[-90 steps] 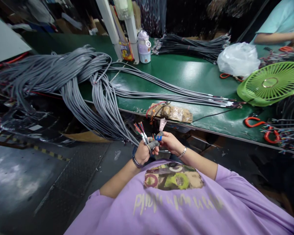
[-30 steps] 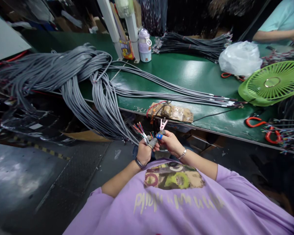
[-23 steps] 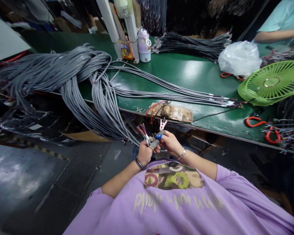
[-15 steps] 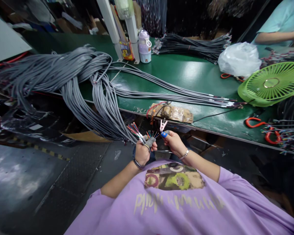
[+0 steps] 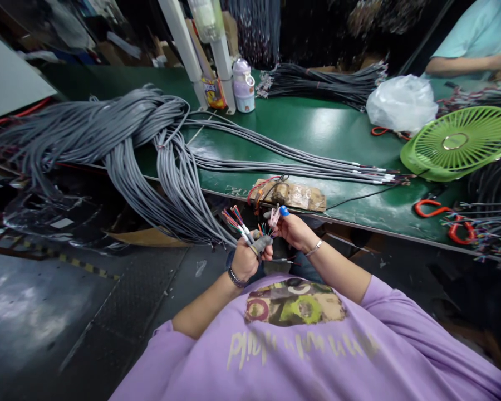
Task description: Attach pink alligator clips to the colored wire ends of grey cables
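Observation:
My left hand (image 5: 247, 257), with grey covers on its fingertips, is closed around the ends of grey cables. Stripped coloured wires (image 5: 234, 216) stick up above its thumb side, and a second fan of thin wires (image 5: 264, 228) shows between the two hands. My right hand (image 5: 292, 229) is closed on a small pale pink clip (image 5: 274, 216) shaped like a clothespin. A blue cover (image 5: 284, 210) sits on one of its digits. The clip is right beside the thin wires; whether it touches them I cannot make out.
A large bundle of grey cables (image 5: 137, 117) hangs over the front edge of the green table (image 5: 317, 125). A taped wooden block (image 5: 294, 195), a green fan (image 5: 455, 142), a plastic bag (image 5: 401, 103), red hooks (image 5: 432, 209) and a bottle (image 5: 244, 86) lie or stand on it. A co-worker's arm (image 5: 463, 65) shows at far right.
My right hand has moved slightly up and left with the pink clip, closer to the wires at my left hand, and has turned. My left hand still holds the cables.

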